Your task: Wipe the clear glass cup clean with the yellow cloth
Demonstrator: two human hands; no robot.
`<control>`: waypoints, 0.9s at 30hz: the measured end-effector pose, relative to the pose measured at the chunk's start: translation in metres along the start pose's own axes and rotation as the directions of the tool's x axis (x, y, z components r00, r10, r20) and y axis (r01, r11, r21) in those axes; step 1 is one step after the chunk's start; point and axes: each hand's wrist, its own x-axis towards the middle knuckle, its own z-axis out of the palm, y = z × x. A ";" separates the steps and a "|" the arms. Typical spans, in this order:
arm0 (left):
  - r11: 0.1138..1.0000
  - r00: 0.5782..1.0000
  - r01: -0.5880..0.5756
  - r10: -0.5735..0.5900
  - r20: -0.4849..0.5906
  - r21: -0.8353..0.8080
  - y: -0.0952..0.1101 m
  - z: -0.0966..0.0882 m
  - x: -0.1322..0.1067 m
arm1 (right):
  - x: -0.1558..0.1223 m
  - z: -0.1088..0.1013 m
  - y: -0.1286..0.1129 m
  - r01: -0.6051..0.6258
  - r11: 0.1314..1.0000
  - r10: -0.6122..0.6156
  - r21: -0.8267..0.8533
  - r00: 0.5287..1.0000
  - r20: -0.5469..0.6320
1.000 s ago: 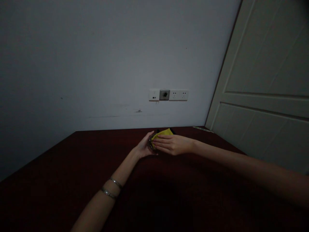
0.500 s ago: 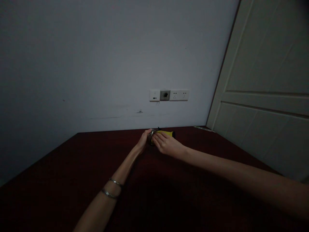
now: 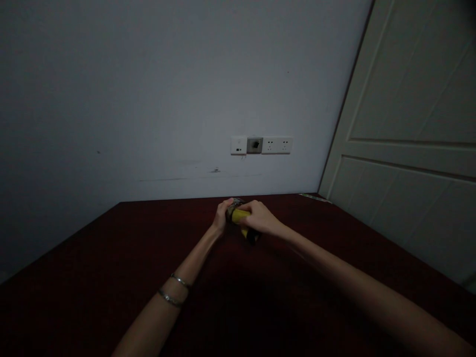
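A shiny, glassy object [image 3: 235, 203] is held above or against the far middle part of the dark red tabletop [image 3: 148, 248]; whether its underside is touching cannot be told. It is gripped on its left side by the left hand [image 3: 220, 218], whose fingers are curled around it, though most of them are hidden. A rounded, vessel-like form is suggested, but its opening is not clearly shown, and whether anything is contained in it cannot be told. A yellow cloth [image 3: 240, 215] with a dark end [image 3: 253, 237] is pinched between the bent fingers and thumb of the right hand [image 3: 262, 218] and is pressed to the object's right side. Two silvery bracelets [image 3: 170, 299] are worn on the left forearm. Behind, a row of sockets [image 3: 277, 145] is mounted on the pale wall [image 3: 167, 89], and a panelled door [image 3: 405, 99] is seen at the right.
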 end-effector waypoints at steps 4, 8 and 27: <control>0.993 0.998 -0.007 0.000 -0.062 -0.120 0.004 0.006 -0.005 | 0.001 0.003 0.009 -0.122 0.930 0.099 0.348 0.992 0.083; 0.984 0.999 0.017 -0.024 -0.037 -0.175 0.007 0.011 -0.005 | -0.005 0.000 0.017 -0.178 0.777 0.106 0.604 0.983 0.153; 0.774 0.741 0.632 -0.621 0.254 0.047 0.019 -0.019 0.004 | -0.020 -0.027 0.055 0.644 0.535 -0.803 -0.547 0.588 -0.094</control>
